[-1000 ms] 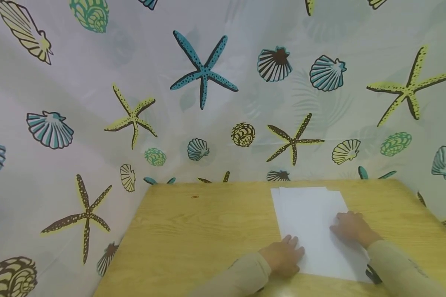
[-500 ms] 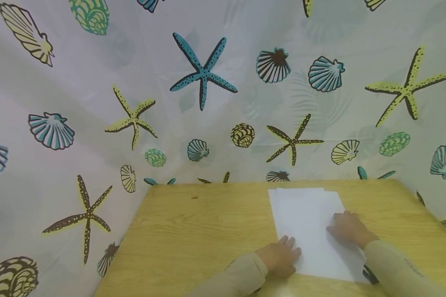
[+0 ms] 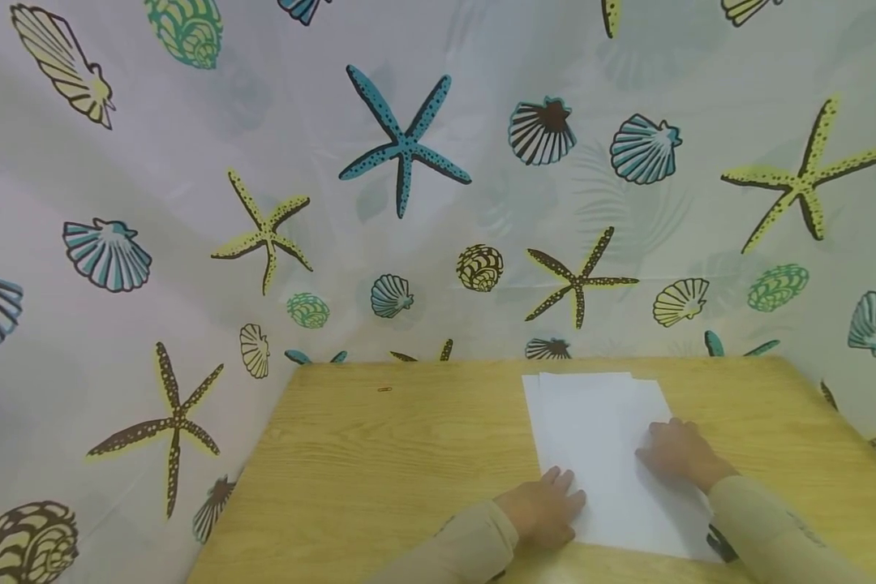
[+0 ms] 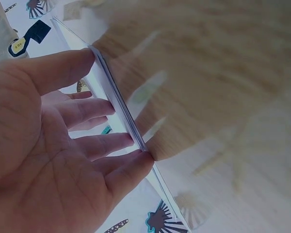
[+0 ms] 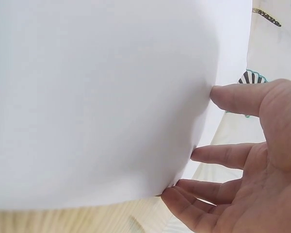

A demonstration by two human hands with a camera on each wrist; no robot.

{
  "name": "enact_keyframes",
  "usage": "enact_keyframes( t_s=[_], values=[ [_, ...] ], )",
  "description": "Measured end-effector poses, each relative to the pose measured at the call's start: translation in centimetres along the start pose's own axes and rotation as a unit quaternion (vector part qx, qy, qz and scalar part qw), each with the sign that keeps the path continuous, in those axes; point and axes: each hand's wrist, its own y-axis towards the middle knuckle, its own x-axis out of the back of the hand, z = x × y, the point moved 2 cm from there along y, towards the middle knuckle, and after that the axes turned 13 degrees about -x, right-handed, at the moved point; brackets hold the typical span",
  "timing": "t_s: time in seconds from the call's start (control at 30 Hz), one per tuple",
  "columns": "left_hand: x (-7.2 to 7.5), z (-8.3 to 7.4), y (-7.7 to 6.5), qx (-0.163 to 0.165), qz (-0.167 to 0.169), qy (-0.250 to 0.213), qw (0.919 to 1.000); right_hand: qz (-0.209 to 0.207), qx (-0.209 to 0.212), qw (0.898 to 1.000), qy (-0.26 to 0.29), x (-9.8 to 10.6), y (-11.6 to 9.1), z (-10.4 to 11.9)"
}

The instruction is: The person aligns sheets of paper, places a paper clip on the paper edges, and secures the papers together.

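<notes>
A stack of white paper sheets (image 3: 602,462) lies on the wooden table, its sheets slightly out of line at the far end. My left hand (image 3: 543,509) is at the left edge of the stack; in the left wrist view its thumb and fingertips touch the thin side of the paper (image 4: 117,102). On the opposite side, my right hand (image 3: 682,454) rests at the right edge. The right wrist view shows the right hand's thumb and fingertips against the edge of the top paper (image 5: 97,97), fingers extended, the sheet bowing slightly there.
A small orange paper clip (image 3: 384,389) lies toward the back left of the wooden table (image 3: 380,462). Behind and beside the table hangs a curtain (image 3: 482,203) printed with shells and starfish. A dark strap piece (image 3: 721,542) shows by the right wrist.
Both hands and the paper stack have shifted a little to the left on the table. The hands keep their places at the two edges.
</notes>
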Motion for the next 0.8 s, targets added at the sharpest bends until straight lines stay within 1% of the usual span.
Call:
enact_keyframes(
  t_s=[0.1,0.33,0.57,0.8],
  values=[
    [0.0,0.1,-0.2,0.001,0.005,-0.007,1.0000,-0.003,0.002,1.000,-0.003,-0.2,0.1,0.1],
    [-0.3,0.4,-0.4,0.000,0.002,-0.014,0.9999,-0.008,0.003,1.000,-0.011,-0.6,0.5,0.1],
    [-0.5,0.6,-0.7,0.001,0.005,-0.017,0.9998,-0.008,0.002,1.000,0.005,-0.5,0.2,0.5],
    [-0.4,0.8,-1.4,-0.004,-0.010,-0.029,0.9995,-0.010,0.009,1.000,0.006,-0.5,-0.1,0.9]
  ],
)
